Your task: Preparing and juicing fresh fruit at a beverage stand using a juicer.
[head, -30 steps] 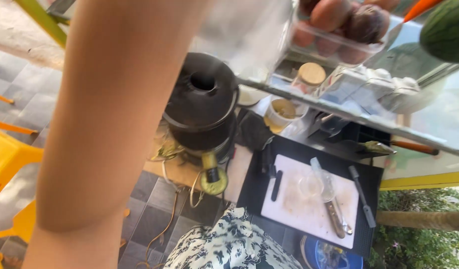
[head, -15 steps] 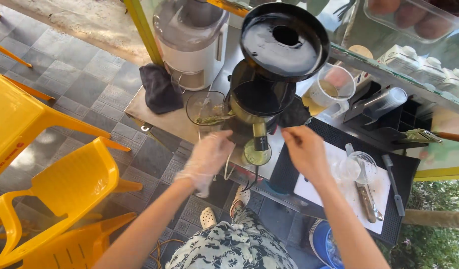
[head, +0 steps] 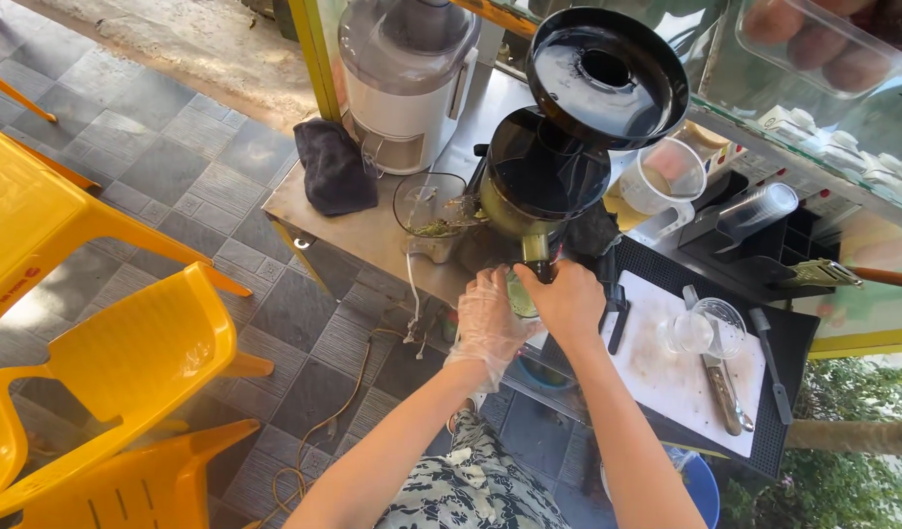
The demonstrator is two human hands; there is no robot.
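Both hands are brought together under the juicer spout: the gloved left hand is wrapped around a cup of green juice, and the bare right hand is closed over the cup's far side, just below the spout. The cup is held at the front edge of the worktop, largely hidden by the fingers. The juicer's black lid is seen tilted up and open above the dark bowl. A glass jug with green pulp is set just left of the juicer, a dark cloth is laid further left, and a white machine is stood behind them. To the right, a white board is laid on a black mat, with an empty clear cup, a knife and a second knife on it. Yellow chairs are placed on the tiled floor at left.
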